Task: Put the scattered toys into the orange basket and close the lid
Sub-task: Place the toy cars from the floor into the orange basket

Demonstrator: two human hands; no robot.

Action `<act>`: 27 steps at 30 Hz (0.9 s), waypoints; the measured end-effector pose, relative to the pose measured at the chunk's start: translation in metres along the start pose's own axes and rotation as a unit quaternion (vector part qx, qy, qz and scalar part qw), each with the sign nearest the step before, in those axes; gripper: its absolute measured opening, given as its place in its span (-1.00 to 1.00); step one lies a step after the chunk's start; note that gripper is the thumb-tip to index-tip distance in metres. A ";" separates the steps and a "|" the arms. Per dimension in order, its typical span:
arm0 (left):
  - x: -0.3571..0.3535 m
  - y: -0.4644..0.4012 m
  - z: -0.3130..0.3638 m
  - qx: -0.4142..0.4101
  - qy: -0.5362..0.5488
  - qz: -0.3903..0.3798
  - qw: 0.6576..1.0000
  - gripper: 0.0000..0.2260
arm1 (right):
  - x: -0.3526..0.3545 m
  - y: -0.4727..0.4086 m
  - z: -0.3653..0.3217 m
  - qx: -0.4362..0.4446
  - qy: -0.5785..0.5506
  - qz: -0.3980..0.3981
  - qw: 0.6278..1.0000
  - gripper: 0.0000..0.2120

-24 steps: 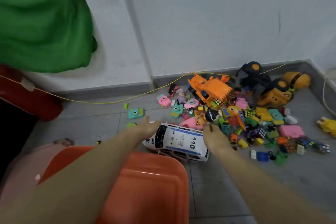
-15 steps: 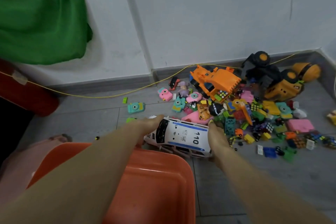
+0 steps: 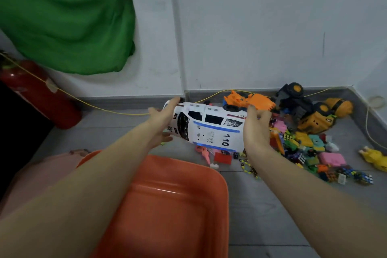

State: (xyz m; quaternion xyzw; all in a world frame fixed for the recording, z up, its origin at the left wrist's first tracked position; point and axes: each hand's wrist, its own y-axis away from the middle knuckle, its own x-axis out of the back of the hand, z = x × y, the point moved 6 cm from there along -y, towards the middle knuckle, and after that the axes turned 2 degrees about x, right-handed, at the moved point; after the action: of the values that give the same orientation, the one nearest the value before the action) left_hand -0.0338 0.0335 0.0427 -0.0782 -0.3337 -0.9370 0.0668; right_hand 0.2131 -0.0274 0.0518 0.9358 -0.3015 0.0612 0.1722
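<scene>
White and blue-striped, the toy police car [image 3: 209,128] is up off the grey tile floor [image 3: 272,205], clamped end to end between both hands: the left hand [image 3: 162,123] has its fingers stretched along the front end with the thumb underneath, and the right hand [image 3: 256,130] curls its fingers over the rear. It hangs just beyond the far rim of the orange basket [image 3: 178,205], with the toy pile [image 3: 310,144] spread on the floor to the right against the white wall [image 3: 251,27]. Over on the left, a green cloth [image 3: 62,16] hangs above a red fire extinguisher [image 3: 39,92], and a yellow cord [image 3: 117,111] runs along the skirting.
</scene>
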 end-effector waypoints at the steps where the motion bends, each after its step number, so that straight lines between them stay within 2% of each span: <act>1: 0.008 0.007 0.011 -0.026 0.034 0.011 0.999 -0.25 | 0.001 0.004 -0.011 0.027 -0.008 0.015 0.999 -0.73; 4: 0.026 0.026 0.036 -0.078 0.085 0.018 0.993 -0.31 | 0.001 0.022 -0.042 0.070 -0.051 0.016 0.996 -0.70; 9: 0.060 0.054 0.055 -0.079 0.107 -0.023 0.991 -0.27 | -0.002 0.052 -0.074 0.085 -0.072 -0.019 0.994 -0.70; 12: 0.084 0.066 0.056 -0.069 0.050 -0.061 0.994 -0.56 | -0.013 0.070 -0.083 0.100 -0.036 -0.077 0.991 -0.65; 14: 0.107 0.071 0.053 -0.062 0.027 -0.065 0.996 -0.60 | -0.025 0.083 -0.084 0.106 -0.008 -0.123 0.987 -0.56; 18: 0.154 0.081 0.026 -0.037 -0.019 -0.070 0.997 -0.51 | -0.047 0.114 -0.070 0.089 0.044 -0.210 0.973 -0.39; 23: 0.198 0.099 -0.020 -0.002 -0.066 -0.125 0.990 -0.40 | -0.059 0.142 -0.055 0.108 0.124 -0.288 0.943 -0.61; 26: 0.211 0.104 -0.042 0.020 -0.088 -0.134 0.987 -0.19 | -0.060 0.156 -0.046 0.129 0.160 -0.353 0.913 -0.52; 27: 0.212 0.104 -0.047 0.025 -0.093 -0.138 0.986 -0.23 | -0.062 0.156 -0.041 0.130 0.171 -0.367 0.905 -0.50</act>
State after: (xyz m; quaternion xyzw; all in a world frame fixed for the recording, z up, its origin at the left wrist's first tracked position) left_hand -0.2277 -0.0918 0.1107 -0.1161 -0.3692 -0.9174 -0.0926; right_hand 0.0712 -0.0972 0.1207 0.9696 0.1079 0.1911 0.1080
